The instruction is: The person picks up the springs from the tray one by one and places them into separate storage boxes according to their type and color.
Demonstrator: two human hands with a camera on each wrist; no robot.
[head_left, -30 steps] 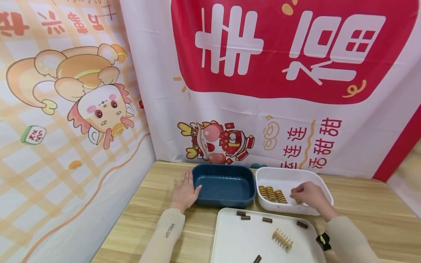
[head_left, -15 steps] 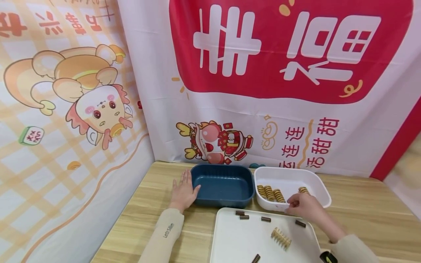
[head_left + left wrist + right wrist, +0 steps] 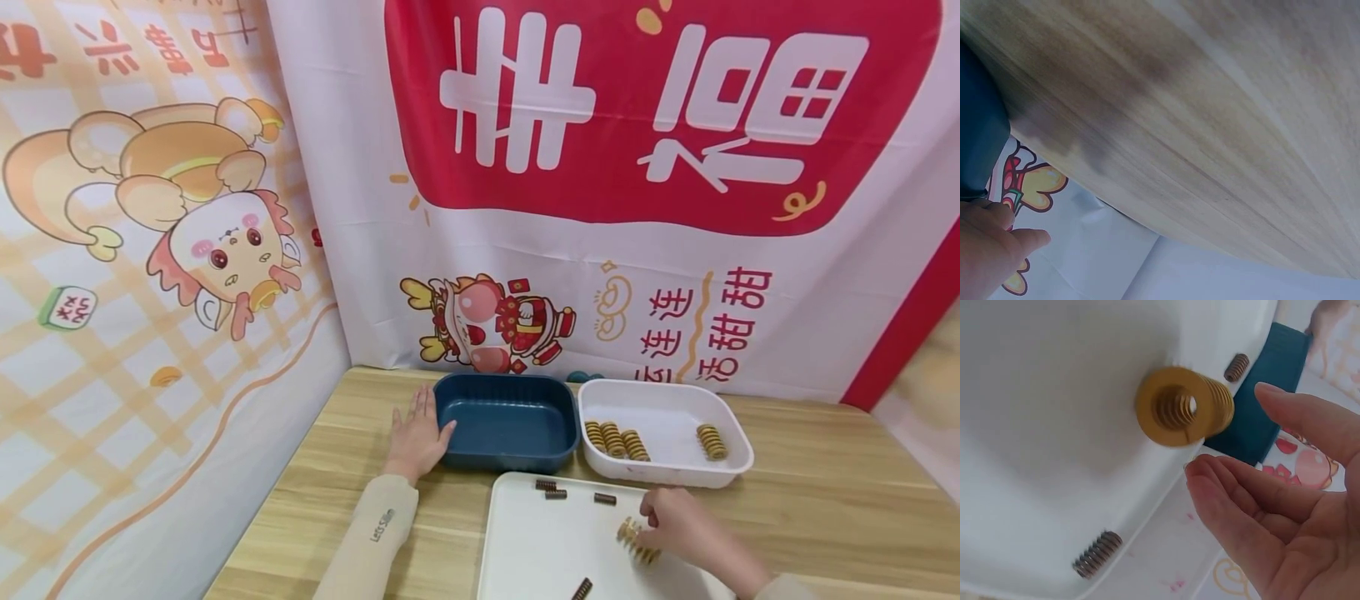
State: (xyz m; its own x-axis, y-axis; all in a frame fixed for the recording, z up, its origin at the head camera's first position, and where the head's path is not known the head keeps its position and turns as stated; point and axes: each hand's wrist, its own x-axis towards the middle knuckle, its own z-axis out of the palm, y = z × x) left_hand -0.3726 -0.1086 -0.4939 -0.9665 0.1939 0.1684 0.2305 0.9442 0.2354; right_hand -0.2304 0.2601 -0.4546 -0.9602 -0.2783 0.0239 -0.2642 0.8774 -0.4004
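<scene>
My left hand (image 3: 416, 437) rests with straight fingers against the left side of a dark blue basin (image 3: 506, 462). In the left wrist view its thumb and fingers (image 3: 994, 222) show at the lower left, beside that basin. Over the white tray (image 3: 525, 542), my right hand (image 3: 686, 529) is right at a large gold coil spring (image 3: 1172, 409) lying there. The right wrist view shows the thumb and fingers spread apart, with the spring just beyond the fingertips. Several small dark springs (image 3: 556, 494) lie on the same tray, one (image 3: 1097, 554) near its edge.
A white basin (image 3: 660, 400) stands right of the blue one. Inside it, several gold springs (image 3: 612, 439) sit at the left and a single gold spring (image 3: 711, 442) at the right. A printed cloth (image 3: 525, 250) hangs behind the wooden table (image 3: 810, 467).
My right hand has let go of a gold spring at the white basin's right side, then moved out and toward me to the spring on the tray. The left hand stays put.
</scene>
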